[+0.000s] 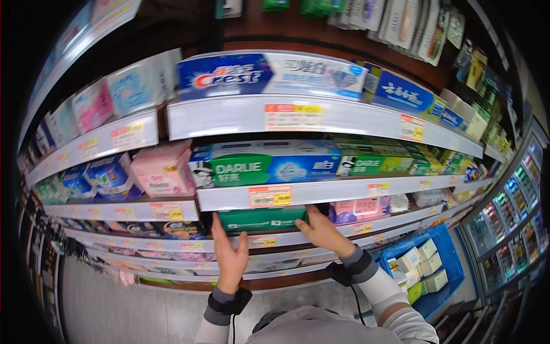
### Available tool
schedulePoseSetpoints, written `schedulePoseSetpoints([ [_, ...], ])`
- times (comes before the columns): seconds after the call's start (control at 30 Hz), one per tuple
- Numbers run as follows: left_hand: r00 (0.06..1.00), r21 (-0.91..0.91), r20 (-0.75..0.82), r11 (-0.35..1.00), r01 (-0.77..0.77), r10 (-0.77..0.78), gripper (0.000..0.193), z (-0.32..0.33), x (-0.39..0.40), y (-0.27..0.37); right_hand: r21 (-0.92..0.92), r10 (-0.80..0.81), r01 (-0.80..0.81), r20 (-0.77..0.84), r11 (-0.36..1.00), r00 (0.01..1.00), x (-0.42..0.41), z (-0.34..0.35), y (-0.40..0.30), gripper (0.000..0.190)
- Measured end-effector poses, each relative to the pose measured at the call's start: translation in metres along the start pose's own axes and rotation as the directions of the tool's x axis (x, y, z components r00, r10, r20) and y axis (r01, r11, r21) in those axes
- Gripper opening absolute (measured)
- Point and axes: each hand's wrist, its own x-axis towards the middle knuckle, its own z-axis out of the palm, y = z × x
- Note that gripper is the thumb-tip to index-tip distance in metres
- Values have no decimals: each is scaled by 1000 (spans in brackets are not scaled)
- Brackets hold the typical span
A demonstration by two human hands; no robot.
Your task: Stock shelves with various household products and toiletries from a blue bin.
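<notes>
A green package [260, 218] lies lengthwise on a store shelf, just under the price rail [227, 197] of the shelf above. My left hand [230, 256] is at its left end, fingers reaching back along the side and thumb at the front. Around the right end curls my right hand [324, 232], its thumb against the front face. Both hands hold the package between them. Its top and back are hidden by the upper shelf. To the right of my right hand is a pink and purple pack of wipes [359, 209].
Darlie toothpaste boxes [296, 168] stand one shelf up, with a Crest toothpaste box [270, 75] above them. Left are a pink package [163, 172] and blue packs [111, 178]. A blue crate [449, 286] holding several small boxes [429, 264] is low at right, near a glass-door cabinet [507, 206].
</notes>
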Motion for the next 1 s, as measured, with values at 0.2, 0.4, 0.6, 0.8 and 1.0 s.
schedulePoseSetpoints([
  [0.2,998,15,27,999,52,-53,74,0,-4,-3,-13,52,-52,15,999,999,-7,3,3,59],
  [0.4,996,-49,75,998,48,-44,70,-2,-7,0,-62,-20,12,-134,998,991,-20,8,-4,68],
  [0.6,983,38,57,984,-176,174,60,-13,-40,17,-84,5,-24,-217,996,976,-75,-18,-4,64],
  [0.8,905,-167,351,967,-190,239,41,10,-87,11,-212,153,-243,-368,947,917,-163,-52,31,42],
  [1.0,539,-210,822,978,-15,185,27,56,-118,31,-253,423,-556,-430,792,798,-249,-76,59,27],
])
